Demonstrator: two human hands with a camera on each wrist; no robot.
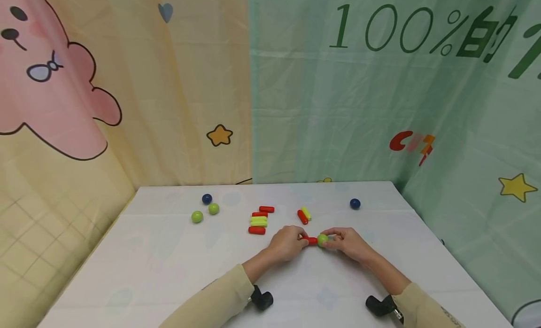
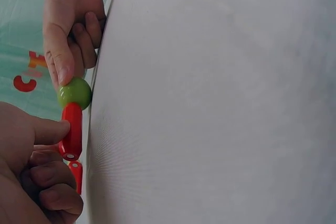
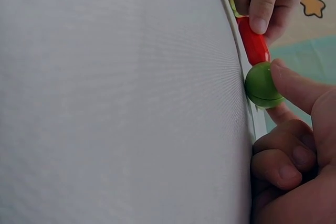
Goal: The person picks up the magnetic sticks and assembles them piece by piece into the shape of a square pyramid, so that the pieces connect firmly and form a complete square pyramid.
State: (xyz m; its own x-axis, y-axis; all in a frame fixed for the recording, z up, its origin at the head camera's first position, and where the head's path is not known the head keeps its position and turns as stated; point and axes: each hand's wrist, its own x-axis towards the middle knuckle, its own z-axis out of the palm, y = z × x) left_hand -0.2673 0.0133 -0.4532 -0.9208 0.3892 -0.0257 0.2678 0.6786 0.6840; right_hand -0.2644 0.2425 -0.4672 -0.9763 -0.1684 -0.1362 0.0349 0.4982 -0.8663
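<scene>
Between thumb and fingers, my left hand (image 1: 288, 244) pinches a red rod (image 1: 312, 241), whose pale round end dot shows in the left wrist view. A glossy green ball (image 1: 322, 240) meets the rod's other end, and my right hand (image 1: 347, 243) pinches it with thumb and forefinger. In the right wrist view the ball (image 3: 261, 85) has a thin dark seam around it, and the rod (image 3: 254, 42) lies in line with it. Both hands are low over the white table, facing each other. Just beyond them lie a loose red rod (image 1: 302, 217) and a yellow-green rod (image 1: 306, 213).
Left of the hands, red and yellow-green rods (image 1: 258, 221) lie in a column on the white table (image 1: 169, 271). Two green balls (image 1: 197, 217) and a dark blue ball (image 1: 206, 199) sit at the back left. Another blue ball (image 1: 355, 204) rests back right. Printed curtains surround the table.
</scene>
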